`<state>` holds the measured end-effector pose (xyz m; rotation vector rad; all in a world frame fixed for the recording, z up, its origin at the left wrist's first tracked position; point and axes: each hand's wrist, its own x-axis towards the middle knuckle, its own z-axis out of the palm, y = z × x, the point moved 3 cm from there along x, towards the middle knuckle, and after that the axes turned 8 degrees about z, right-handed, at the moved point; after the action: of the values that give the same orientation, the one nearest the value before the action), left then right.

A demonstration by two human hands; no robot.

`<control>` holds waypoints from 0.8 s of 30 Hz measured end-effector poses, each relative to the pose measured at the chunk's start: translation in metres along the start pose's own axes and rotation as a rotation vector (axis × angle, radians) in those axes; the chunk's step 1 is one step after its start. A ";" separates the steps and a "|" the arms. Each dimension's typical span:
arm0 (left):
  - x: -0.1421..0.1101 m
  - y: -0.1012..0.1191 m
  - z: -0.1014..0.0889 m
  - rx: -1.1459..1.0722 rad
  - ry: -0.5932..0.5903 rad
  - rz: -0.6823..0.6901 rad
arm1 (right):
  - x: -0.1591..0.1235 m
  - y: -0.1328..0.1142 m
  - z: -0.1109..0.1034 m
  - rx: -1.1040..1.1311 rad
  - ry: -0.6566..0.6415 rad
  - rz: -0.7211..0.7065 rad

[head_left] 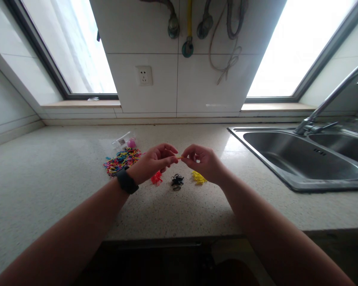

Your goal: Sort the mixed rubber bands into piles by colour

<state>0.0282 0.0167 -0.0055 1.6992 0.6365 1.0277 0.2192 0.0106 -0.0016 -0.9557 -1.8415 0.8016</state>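
Fingertips of the left hand (159, 159) and right hand (201, 159) meet near the frame's centre, each pinching one end of a small orange band (179, 157) that spans the narrow gap between them. Below the hands, the red pile (156, 178), black pile (177, 180) and yellow pile (199, 178) lie on the speckled counter (167, 214); the mixed pile (119, 163) (many-coloured, this one) sits left of centre.

No readable text, numbers, brands or signs; print on clear bag (122, 141) too small to tell.
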 end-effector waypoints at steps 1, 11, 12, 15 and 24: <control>0.000 0.000 0.000 0.002 0.003 0.002 | 0.000 0.000 0.000 0.000 0.001 -0.001; 0.001 0.005 0.001 0.042 0.047 0.038 | 0.002 0.004 0.002 0.036 -0.003 0.006; 0.001 0.006 0.001 0.050 0.050 0.045 | 0.002 0.004 0.001 0.044 0.000 0.007; 0.001 0.008 0.001 0.066 0.057 0.068 | 0.002 0.003 0.000 0.065 -0.003 0.019; 0.000 0.006 -0.004 0.019 0.054 0.113 | 0.003 0.004 -0.006 0.150 0.018 0.027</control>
<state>0.0243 0.0164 0.0004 1.7448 0.5916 1.1538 0.2248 0.0161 -0.0011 -0.8906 -1.7298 0.9318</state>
